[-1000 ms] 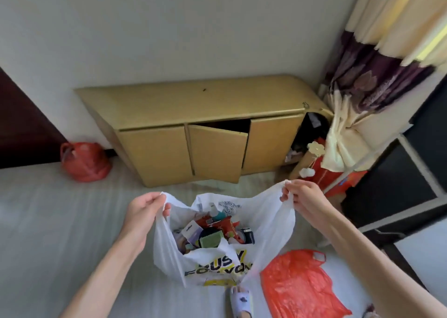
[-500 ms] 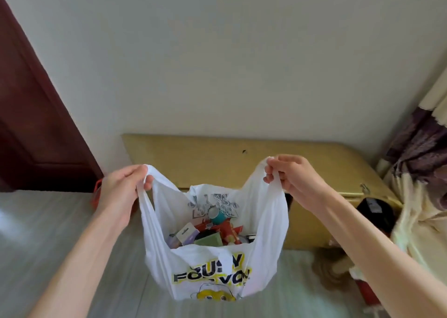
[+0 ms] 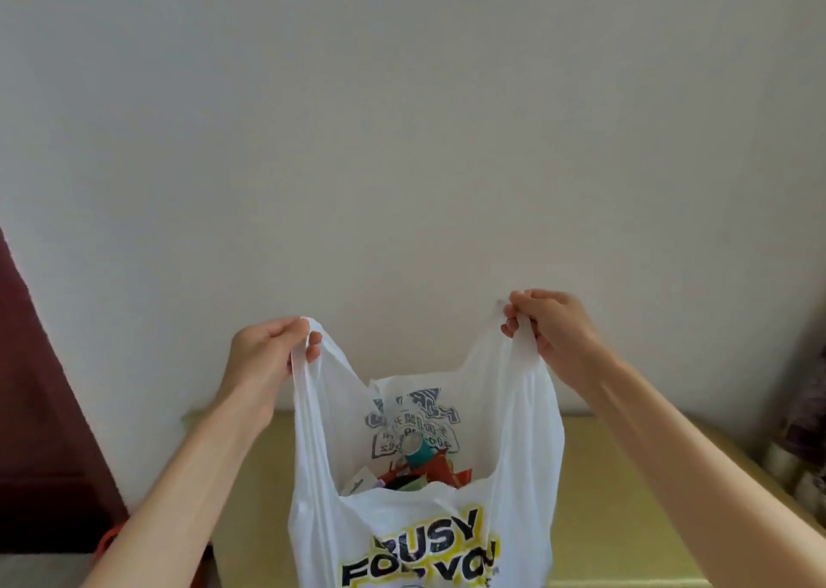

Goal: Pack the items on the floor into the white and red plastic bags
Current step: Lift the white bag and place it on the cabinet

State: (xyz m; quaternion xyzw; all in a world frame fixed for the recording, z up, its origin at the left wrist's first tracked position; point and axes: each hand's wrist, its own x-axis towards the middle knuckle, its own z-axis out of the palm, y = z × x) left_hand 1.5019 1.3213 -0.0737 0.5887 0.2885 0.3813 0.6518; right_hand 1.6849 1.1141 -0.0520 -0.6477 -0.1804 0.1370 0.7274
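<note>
Left hand (image 3: 263, 355) and right hand (image 3: 552, 330) each gripping handle of white bag (image 3: 424, 516), now lifting it higher off floor above cabinet (image 3: 625, 475); packed items (image 3: 415, 466) riding inside; red bag out of view.

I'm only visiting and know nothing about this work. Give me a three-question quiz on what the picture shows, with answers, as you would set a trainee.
1. True or false: each hand grips one handle of the white plastic bag with yellow and black lettering.
2. Which thing shows in the bag's open mouth? A) a teal cylindrical can B) a banana C) a shoe
3. Fill in: behind the bag stands a low yellow-tan ____.

Key:
1. True: the left hand and the right hand each pinch a handle.
2. A: the teal cylindrical can lies among the packed items.
3. Cabinet: the yellow-tan cabinet.
</note>
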